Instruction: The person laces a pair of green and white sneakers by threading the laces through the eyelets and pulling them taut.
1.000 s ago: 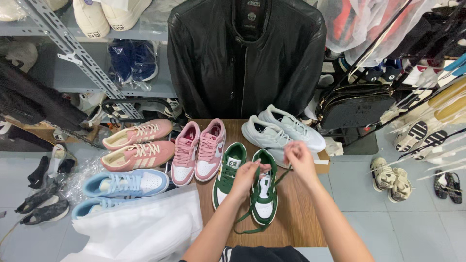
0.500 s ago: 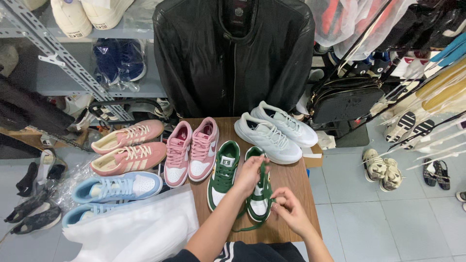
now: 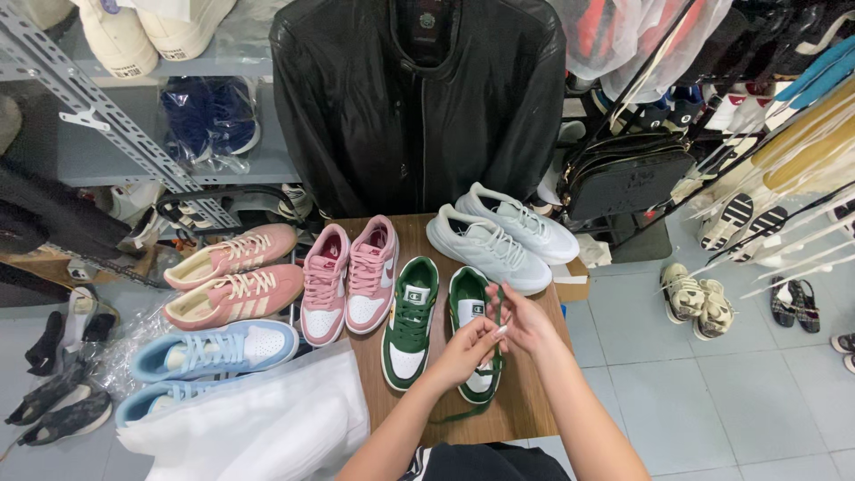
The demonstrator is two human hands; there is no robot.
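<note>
On the surface [image 3: 534, 405], going left to right, a pink pair of sneakers [image 3: 349, 279] lies near the left edge, then the left green-and-white sneaker [image 3: 410, 321], then the right green-and-white sneaker [image 3: 472, 334] toward the near right corner, with a pale grey pair [image 3: 503, 233] at the far right corner.

The left hand [image 3: 468, 349] rests over the right green-and-white sneaker, its fingers pinching a dark green lace [image 3: 497, 307] above the tongue. The right hand [image 3: 525, 319] is just beside it, fingers curled and pinching the same lace a little higher, so both hands meet over the shoe.

A loose loop of that lace trails off the toe toward the near edge of the surface (it looks slack), so a sharp pull would likely drag it through an eyelet or leave the lacing uneven. The shoe is not pinned down; a hard tug could tip it or push it against its partner. The grey pair overhangs the right edge somewhat, and an elbow sweep might knock it to the floor.
</note>
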